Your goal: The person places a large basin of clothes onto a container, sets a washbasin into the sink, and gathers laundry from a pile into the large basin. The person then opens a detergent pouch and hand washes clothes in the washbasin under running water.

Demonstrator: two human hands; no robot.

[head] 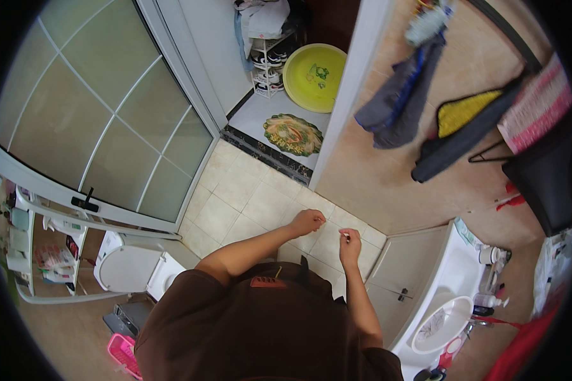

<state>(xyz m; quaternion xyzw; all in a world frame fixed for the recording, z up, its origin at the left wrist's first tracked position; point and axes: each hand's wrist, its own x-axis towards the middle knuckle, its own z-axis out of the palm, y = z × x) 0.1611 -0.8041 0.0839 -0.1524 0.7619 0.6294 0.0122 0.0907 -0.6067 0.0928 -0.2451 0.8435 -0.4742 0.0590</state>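
Note:
My left hand (308, 222) is held out in front of my brown shirt, above the beige floor tiles (262, 202), with its fingers curled and fingertips together. Whether something thin sits between those fingertips is too small to tell. A little to the right, my right hand (350, 239) is curled around a small dark object (347, 236), which I cannot identify. The two hands are apart from each other. Beyond them, past the dark door sill (267, 155), lies an oval patterned mat (293, 135).
A frosted-glass door (109, 109) stands at the left, beside a toilet (126, 269) and a shelf rack (32, 243). A washbasin counter (462, 266) holds a white basin (442, 325) at the right. A yellow-green tub (314, 78) leans beside a shoe rack (266, 66). Cloths (400, 105) hang on the right wall.

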